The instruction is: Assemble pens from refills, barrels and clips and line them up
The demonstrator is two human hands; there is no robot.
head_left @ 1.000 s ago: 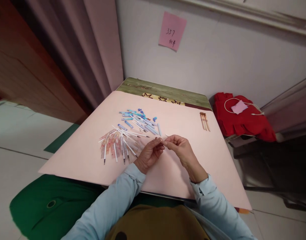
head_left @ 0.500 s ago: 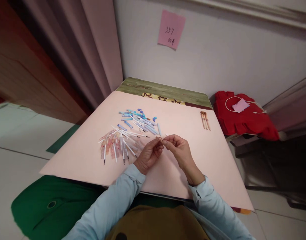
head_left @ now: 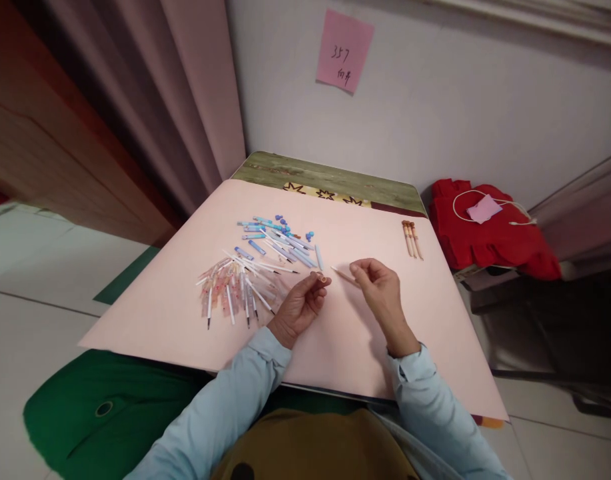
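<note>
Draws right hand (head_left: 382,297) off left hand (head_left: 300,310), fingers curled, cannot tell on what; pinches tan piece (head_left: 323,280) in left; has slim stick (head_left: 344,274) nearer right, lying leftward, aimed at far-left corner of desk (head_left: 445,333).

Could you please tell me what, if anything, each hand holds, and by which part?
The left hand pinches a small brown piece; which part is too small to tell. Whether the right hand holds anything cannot be told.

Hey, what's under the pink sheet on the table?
The pink sheet leaves a green surface and a yellow star-patterned strip showing past its far edge; whatever lies beneath the rest is covered.
</note>
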